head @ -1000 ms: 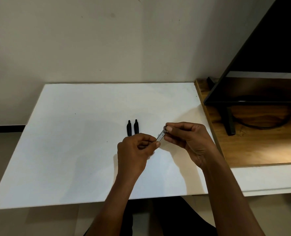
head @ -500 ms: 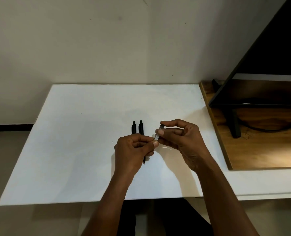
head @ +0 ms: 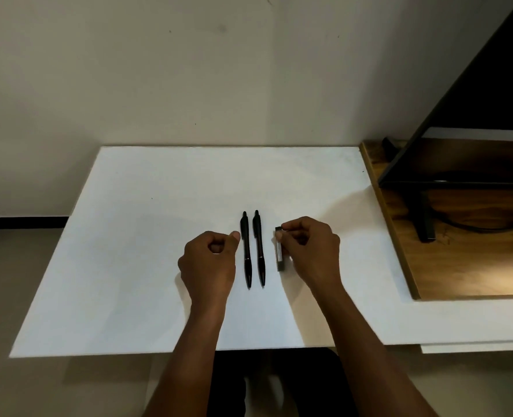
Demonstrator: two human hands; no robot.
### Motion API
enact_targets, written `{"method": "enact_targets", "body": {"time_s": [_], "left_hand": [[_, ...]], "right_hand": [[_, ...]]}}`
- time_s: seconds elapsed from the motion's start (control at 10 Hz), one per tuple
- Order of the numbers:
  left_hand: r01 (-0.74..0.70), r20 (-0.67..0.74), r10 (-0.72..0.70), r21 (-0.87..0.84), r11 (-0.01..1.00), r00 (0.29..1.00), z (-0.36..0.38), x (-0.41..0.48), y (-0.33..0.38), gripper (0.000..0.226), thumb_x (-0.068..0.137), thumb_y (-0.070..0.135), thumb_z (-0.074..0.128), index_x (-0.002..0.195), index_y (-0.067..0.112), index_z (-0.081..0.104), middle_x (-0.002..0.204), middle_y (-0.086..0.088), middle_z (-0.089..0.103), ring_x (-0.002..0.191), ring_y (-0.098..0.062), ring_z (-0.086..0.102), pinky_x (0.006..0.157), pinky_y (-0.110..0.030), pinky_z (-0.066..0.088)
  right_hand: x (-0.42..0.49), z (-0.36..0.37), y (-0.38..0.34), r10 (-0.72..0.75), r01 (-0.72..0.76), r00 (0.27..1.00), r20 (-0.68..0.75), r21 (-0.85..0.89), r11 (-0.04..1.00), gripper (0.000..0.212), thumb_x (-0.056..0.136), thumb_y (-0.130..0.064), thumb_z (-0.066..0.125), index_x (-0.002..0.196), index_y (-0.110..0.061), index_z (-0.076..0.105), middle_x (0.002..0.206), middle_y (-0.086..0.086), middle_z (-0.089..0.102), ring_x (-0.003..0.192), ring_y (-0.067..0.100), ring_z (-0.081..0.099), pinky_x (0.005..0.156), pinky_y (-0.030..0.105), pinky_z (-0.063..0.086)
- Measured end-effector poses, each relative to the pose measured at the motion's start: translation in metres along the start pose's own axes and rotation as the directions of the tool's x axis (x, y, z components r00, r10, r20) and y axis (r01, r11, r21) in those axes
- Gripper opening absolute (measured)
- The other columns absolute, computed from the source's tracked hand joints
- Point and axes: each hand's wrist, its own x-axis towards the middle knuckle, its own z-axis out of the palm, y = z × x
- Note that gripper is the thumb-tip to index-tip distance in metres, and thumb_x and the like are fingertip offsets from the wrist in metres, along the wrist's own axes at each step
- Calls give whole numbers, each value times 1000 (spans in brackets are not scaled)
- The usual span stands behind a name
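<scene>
The left hand [head: 210,260] rested on the white table [head: 129,251] with its fingers curled into the palm and nothing visible in them. Its thumb tip lay just beside the left black pen [head: 245,251], at 9 o'clock from the barrel; contact could not be confirmed.

The left black pen and the right black pen [head: 258,249] lay parallel and just apart. Their long axes ran 12 to 6 o'clock, with the writing tips pointing to 6 o'clock.

At 3 o'clock from the right black pen, near but clear of it, was the small dark rectangular case [head: 279,257]. Its long axis also ran 12 to 6 o'clock. The right hand [head: 310,254] pinched the case near its 12 o'clock end between thumb and forefinger, with the other fingers curled behind. Whether the 6 o'clock end touched the table could not be determined.

Judgement: the case was at the point of placement beside the pens, and release required only spreading the pinch. For a pen pick, the left hand was nearer, approaching across the barrel from 9 o'clock.
</scene>
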Motion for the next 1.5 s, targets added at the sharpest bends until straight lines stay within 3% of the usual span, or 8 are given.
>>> {"method": "enact_targets", "body": {"time_s": [0.2, 0.4, 0.8, 1.0, 1.2, 1.3, 1.4, 1.5], "left_hand": [[20, 60, -21, 26, 999, 998, 3, -4, 1, 27, 87, 34, 75, 74, 11, 73, 69, -4, 73, 73, -28, 71, 79, -45, 58], [35, 65, -37, 33, 999, 997, 4, -3, 2, 27, 87, 36, 74, 76, 11, 74, 70, -3, 73, 74, -27, 71, 77, -40, 57], [17, 80, -21, 52, 998, 997, 2, -2, -1, 26, 87, 36, 74, 78, 11, 74, 72, -4, 74, 74, -26, 71, 75, -36, 55], [18, 77, -23, 66, 998, 997, 3, -1, -4, 26, 87, 37, 74, 76, 13, 74, 69, -3, 73, 73, -25, 71, 73, -35, 53], [15, 76, -22, 86, 996, 997, 3, 1, -5, 27, 88, 37, 73, 77, 12, 74, 71, -3, 74, 75, -25, 71, 75, -35, 55], [20, 69, -26, 90, 996, 997, 0, -3, -1, 28, 88, 37, 73, 77, 12, 74, 70, -2, 74, 75, -24, 71, 75, -36, 56], [6, 44, -10, 90, 996, 999, -8, -10, 1, 27, 88, 37, 73, 78, 12, 74, 67, 3, 70, 71, -18, 66, 65, -28, 48], [-29, 36, 24, 153, 988, 999, -22, -34, 4, 26, 90, 35, 71, 77, 12, 72, 66, 7, 66, 64, -11, 60, 53, -19, 38]], "right_hand": [[-3, 5, 3, -87, 82, 995, -50, -96, 992, 3, 86, -13, 73, 84, -14, 75, 76, -6, 74, 74, 10, 70, 74, 30, 56], [-1, -7, 2, -15, 18, 1000, 21, -148, 989, 12, 76, -20, 84, 83, -18, 75, 69, -11, 69, 65, 2, 65, 64, 17, 48], [-4, 0, -1, 10, -7, 1000, 17, -152, 988, 9, 78, -16, 80, 87, -17, 77, 61, -16, 65, 55, -11, 60, 56, 6, 42], [-4, 2, -1, 11, -10, 1000, 8, -158, 987, 11, 77, -19, 81, 87, -17, 77, 66, -10, 69, 66, 6, 66, 67, 24, 51], [0, 1, 2, 29, -28, 1000, 9, -144, 989, 13, 75, -20, 84, 85, -18, 76, 65, -12, 66, 62, -1, 62, 59, 13, 44], [-1, -5, 2, 71, -70, 997, 12, -77, 995, 15, 77, -23, 83, 88, -17, 76, 72, -3, 73, 66, 7, 68, 59, 7, 46], [-15, -9, -2, 91, -91, 996, -6, -22, 996, 17, 81, -22, 78, 95, -13, 76, 78, 0, 75, 73, 12, 71, 71, 19, 55], [-46, -9, -8, 69, -72, 996, -63, -41, 997, 16, 87, -13, 71, 102, -9, 75, 88, 2, 76, 83, 13, 71, 70, 10, 45]]}}
